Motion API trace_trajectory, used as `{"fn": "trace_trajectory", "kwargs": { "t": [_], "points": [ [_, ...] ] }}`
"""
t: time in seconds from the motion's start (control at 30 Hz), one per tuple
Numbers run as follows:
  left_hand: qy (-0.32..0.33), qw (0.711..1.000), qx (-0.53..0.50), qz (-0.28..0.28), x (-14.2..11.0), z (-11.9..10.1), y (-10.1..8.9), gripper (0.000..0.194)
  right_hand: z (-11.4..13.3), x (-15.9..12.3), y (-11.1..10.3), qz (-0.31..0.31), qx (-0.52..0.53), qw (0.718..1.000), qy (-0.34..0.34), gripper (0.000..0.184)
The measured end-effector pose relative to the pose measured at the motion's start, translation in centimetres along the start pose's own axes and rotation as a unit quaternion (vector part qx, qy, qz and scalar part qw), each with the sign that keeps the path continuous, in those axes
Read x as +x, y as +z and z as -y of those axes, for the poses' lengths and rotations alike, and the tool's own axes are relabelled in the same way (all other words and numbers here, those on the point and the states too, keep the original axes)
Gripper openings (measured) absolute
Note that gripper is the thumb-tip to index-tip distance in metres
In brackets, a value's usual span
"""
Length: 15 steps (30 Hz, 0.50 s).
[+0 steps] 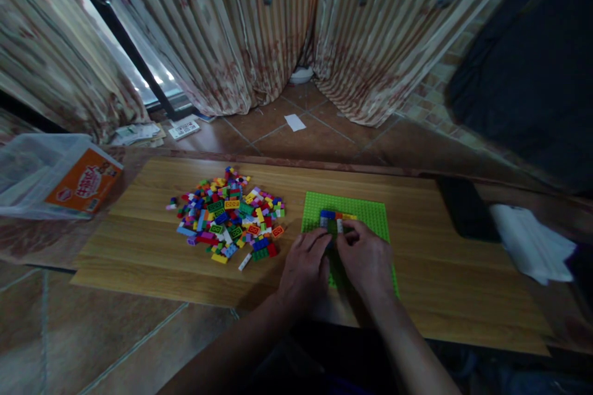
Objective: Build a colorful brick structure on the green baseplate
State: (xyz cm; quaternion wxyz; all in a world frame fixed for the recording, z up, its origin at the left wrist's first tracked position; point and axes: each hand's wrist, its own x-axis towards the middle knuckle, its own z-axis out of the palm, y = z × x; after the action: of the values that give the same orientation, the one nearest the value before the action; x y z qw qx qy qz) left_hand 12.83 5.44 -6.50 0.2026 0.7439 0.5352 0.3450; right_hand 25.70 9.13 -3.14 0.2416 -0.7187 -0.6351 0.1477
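Observation:
A bright green studded baseplate [373, 210] lies on the wooden board. Near its middle stands a small row of toy bricks, with a blue brick [327, 214] at the left and yellow and orange bricks [348, 216] beside it. My right hand [368, 256] pinches a small white brick [340, 226] against the near side of that row. My left hand [306, 265] is closed over the plate's left part, fingertips close to the bricks and to my right fingers. What sits under the left fingertips is hidden.
A heap of loose, many-coloured bricks [231, 216] lies left of the baseplate on the wooden board [152, 259]. A clear plastic box [41, 166] with an orange label stands at the far left. To the right are a dark flat object [467, 210] and white papers [532, 244].

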Motion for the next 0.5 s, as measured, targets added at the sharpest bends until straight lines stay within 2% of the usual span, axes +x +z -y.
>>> {"fn": "trace_trajectory", "kwargs": {
  "t": [0.5],
  "points": [
    [0.012, 1.000, 0.005, 0.008, 0.04, -0.31, -0.13, 0.035, -0.01, 0.11, -0.05, -0.007, -0.030, 0.999, -0.022, 0.030]
  ]
}}
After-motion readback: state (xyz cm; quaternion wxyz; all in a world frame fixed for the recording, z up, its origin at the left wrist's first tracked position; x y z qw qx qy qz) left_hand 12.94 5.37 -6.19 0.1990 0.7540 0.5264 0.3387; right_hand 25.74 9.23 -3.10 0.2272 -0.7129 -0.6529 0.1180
